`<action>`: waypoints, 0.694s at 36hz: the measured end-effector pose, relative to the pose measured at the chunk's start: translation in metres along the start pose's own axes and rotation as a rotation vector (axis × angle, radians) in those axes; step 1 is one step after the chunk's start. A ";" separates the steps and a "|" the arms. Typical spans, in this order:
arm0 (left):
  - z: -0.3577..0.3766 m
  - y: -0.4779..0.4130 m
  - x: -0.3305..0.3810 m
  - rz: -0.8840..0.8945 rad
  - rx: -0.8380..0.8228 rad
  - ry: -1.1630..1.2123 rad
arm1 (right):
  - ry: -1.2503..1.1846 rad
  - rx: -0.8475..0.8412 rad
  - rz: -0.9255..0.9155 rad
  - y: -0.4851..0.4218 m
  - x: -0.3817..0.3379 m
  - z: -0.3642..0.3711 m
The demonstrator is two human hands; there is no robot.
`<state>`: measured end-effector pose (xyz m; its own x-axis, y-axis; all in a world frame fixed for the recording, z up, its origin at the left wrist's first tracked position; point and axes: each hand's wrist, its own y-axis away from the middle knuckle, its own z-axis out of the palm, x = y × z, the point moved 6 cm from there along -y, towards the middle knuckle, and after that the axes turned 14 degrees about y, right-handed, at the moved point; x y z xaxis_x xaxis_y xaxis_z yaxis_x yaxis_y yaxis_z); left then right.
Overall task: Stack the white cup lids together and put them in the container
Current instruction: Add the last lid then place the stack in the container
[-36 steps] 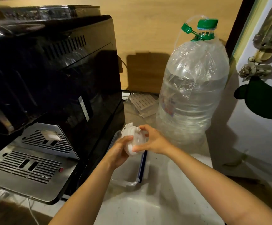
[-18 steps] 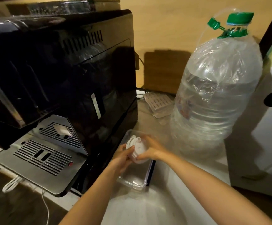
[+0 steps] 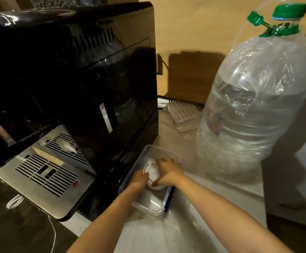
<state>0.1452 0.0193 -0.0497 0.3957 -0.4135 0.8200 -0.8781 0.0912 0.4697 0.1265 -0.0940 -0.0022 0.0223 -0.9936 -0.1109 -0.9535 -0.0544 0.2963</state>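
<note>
A stack of white cup lids (image 3: 152, 174) is held between both hands, tilted on edge, inside the clear plastic container (image 3: 149, 204). My left hand (image 3: 138, 180) grips the stack from the left and near side. My right hand (image 3: 167, 172) covers its right side and top. The container sits on the pale counter, tight against the right side of the black machine. Whether the stack touches the container floor is hidden by my hands.
A black coffee machine (image 3: 71, 88) with a steel drip tray (image 3: 44, 177) fills the left. A large clear water jug (image 3: 254, 110) with a green cap stands at the right. Flat packets (image 3: 184, 114) lie behind, by the wall. A dark blue lid edge (image 3: 169, 201) lines the container's right side.
Both hands have lowered the lid stack from above the container down into it. The view has shifted left and closer.
</note>
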 end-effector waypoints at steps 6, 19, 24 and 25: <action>-0.001 -0.001 -0.003 -0.010 0.025 -0.202 | 0.080 0.008 -0.008 -0.004 -0.005 0.006; -0.001 0.001 0.002 -0.031 0.031 -0.421 | 0.164 -0.016 -0.038 -0.006 -0.008 0.014; -0.001 0.001 0.006 0.006 0.030 -0.484 | 0.210 0.020 -0.030 -0.007 -0.004 0.017; -0.002 0.002 0.008 0.010 0.027 -0.483 | 0.222 0.017 -0.030 -0.002 -0.004 0.012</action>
<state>0.1468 0.0185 -0.0415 0.2223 -0.7867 0.5759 -0.8907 0.0763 0.4481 0.1253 -0.0884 -0.0136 0.1144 -0.9891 0.0931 -0.9563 -0.0843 0.2799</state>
